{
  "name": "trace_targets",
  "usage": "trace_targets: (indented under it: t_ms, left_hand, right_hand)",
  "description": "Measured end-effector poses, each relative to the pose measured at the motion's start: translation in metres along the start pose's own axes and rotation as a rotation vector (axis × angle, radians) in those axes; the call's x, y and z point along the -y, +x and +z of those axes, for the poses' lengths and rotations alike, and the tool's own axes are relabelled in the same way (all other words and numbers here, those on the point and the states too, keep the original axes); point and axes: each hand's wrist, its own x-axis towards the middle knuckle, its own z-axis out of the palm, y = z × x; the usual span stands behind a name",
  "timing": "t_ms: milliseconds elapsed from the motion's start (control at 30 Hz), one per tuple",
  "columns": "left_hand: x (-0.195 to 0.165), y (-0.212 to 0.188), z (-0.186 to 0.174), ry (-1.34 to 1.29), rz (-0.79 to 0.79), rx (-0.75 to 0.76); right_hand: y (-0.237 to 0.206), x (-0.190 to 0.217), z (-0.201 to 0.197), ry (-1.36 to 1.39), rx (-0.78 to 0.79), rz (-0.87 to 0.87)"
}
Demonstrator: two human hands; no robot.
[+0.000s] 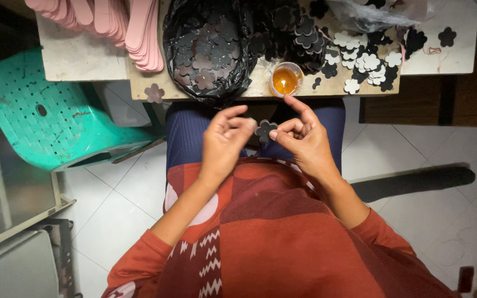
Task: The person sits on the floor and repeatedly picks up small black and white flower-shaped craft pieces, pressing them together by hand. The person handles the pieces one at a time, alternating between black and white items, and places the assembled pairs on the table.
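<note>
Seated person, both hands raised over the lap: left hand [224,138] and right hand [299,135] each had fingers pinched on one dark flower-shaped cutout [265,130] between them. On the table [84,58] beyond: small cup of amber liquid [285,80], black bag of cutouts [208,47], white flower cutouts [362,60], pink strips [139,33].

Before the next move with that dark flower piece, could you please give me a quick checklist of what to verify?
1. Dark flower-shaped piece pinched between both hands: ok.
2. Left hand fingertips on the piece's left edge: ok.
3. Right hand holding its right edge, index finger raised: ok.
4. Small cup of amber liquid upright at the table edge, just beyond the hands: ok.
5. Black bag of dark flower cutouts open and within reach: ok.
6. Whether the piece already carries any amber liquid: cannot tell.
</note>
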Motion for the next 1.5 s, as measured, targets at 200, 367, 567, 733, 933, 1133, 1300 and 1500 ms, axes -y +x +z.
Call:
trace_targets:
  t_ms: [200,367,567,733,933,1133,1300,1500]
  left_hand:
    - [-0.011,-0.008,0.012,-0.063,-0.124,0.109]
    - [-0.012,-0.007,0.010,-0.064,-0.137,0.110]
    - [-0.010,-0.005,0.007,-0.093,-0.146,0.126]
    - [-0.008,-0.004,0.006,-0.073,-0.156,0.123]
    - [-0.004,-0.001,0.004,-0.095,-0.170,0.095]
    - [-0.004,-0.002,0.008,-0.098,-0.169,0.108]
    - [-0.018,-0.010,0.019,0.171,-0.051,0.143]
    - [-0.030,-0.009,0.030,0.127,-0.034,0.199]
  right_hand:
    - [0.001,0.001,0.003,-0.008,0.011,-0.001]
    - [0.000,0.002,0.004,-0.015,0.015,0.001]
    - [0.002,0.001,0.006,0.000,0.018,0.013]
    - [0.003,-0.001,0.004,-0.013,0.016,0.015]
    - [0.007,-0.003,0.000,0.038,-0.008,0.042]
    - [0.007,-0.002,0.000,0.007,-0.016,0.006]
    - [0.006,0.004,0.001,0.009,0.030,0.072]
    - [0.007,0.012,-0.015,0.080,0.063,0.099]
